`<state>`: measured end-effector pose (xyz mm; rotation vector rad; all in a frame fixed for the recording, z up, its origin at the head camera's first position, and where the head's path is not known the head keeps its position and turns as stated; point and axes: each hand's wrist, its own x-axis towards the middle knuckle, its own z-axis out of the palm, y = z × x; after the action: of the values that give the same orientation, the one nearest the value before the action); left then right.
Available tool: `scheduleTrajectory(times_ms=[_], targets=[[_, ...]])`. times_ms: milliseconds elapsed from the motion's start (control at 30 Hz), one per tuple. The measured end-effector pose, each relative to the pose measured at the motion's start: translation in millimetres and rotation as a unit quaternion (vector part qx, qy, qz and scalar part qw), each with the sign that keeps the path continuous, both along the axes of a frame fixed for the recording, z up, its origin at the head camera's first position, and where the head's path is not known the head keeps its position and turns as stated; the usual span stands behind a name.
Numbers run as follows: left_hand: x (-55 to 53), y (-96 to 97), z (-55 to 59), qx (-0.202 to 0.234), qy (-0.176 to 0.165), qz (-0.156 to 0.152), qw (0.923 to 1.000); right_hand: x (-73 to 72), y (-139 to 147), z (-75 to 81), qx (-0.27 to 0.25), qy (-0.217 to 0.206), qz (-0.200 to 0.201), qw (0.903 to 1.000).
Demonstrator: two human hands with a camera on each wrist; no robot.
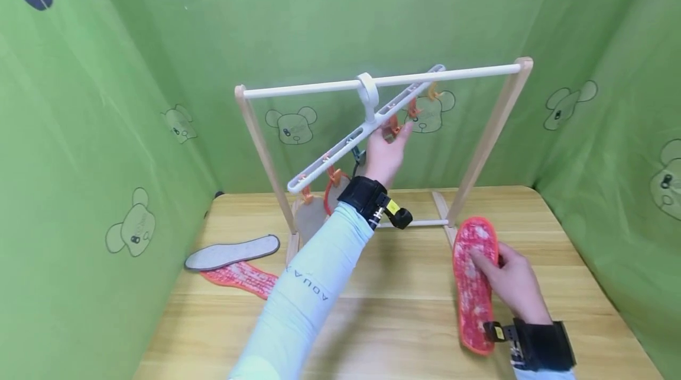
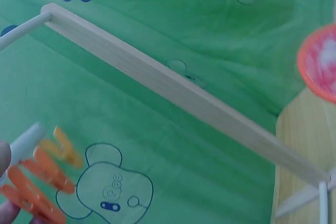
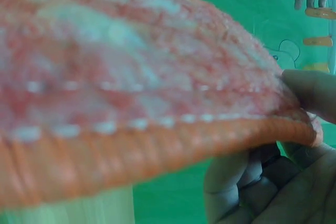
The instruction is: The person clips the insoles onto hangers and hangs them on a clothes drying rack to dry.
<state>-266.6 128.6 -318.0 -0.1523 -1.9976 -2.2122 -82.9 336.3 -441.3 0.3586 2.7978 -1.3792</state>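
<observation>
A white clip hanger (image 1: 340, 146) hangs by its hook from the rack's top bar, with several clips along it. My left hand (image 1: 384, 158) is raised under the hanger's middle, its fingers pinching an orange clip (image 2: 32, 198). Two more clips, an orange clip (image 2: 52, 170) and a yellow clip (image 2: 64, 150), hang beyond it. My right hand (image 1: 513, 279) holds a red-and-white insole (image 1: 473, 303) with orange edging, thumb on its patterned face and fingers behind. Grey-beige insoles (image 1: 310, 220) hang from the clips on the near-left half, partly hidden by my left arm.
The rack has wooden side posts (image 1: 486, 143) and a white top bar (image 1: 457, 75). On the wooden table (image 1: 404, 321) at left, a grey insole (image 1: 234, 253) overlaps a red patterned insole (image 1: 245, 278). Green printed cloth (image 1: 340, 19) encloses the back and sides.
</observation>
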Motion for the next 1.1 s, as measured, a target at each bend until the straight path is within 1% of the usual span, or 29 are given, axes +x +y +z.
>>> scheduleTrajectory(times_ms=[67, 167, 267, 367, 500, 733, 833, 967, 1100], targets=[[2.5, -2.3, -2.9, -0.001, 0.006, -0.012, 0.9999, 0.0, -3, 2.3, 0.001, 0.006, 0.006, 1.0000], [8.8, -5.0, -6.3, -0.020, 0.016, -0.026, 0.9994, -0.7, -8, 5.2, 0.001, 0.008, 0.014, 0.9999], [17.3, -7.8, -7.2, -0.050, 0.031, -0.039, 0.9975, -1.5, -13, 7.1, -0.003, 0.008, 0.021, 0.9997], [26.1, -10.3, -7.2, -0.062, 0.049, -0.052, 0.9955, -2.5, -18, 8.4, -0.009, 0.019, 0.026, 0.9994], [34.7, -13.6, -7.7, -0.066, 0.062, -0.069, 0.9934, -4.1, -24, 11.7, -0.006, 0.045, 0.028, 0.9986], [42.4, -20.6, -9.6, -0.089, 0.066, -0.118, 0.9869, -9.7, -31, 19.4, 0.026, 0.111, 0.037, 0.9928], [45.1, -21.9, -11.0, -0.076, 0.067, -0.136, 0.9856, -12.9, -35, 21.8, 0.033, 0.125, 0.045, 0.9906], [48.1, -23.8, -14.2, -0.044, 0.066, -0.157, 0.9843, -18.1, -41, 26.2, 0.044, 0.137, 0.055, 0.9881], [50.3, -27.9, -16.9, -0.047, 0.069, -0.161, 0.9835, -23.9, -47, 32.5, 0.048, 0.156, 0.064, 0.9846]])
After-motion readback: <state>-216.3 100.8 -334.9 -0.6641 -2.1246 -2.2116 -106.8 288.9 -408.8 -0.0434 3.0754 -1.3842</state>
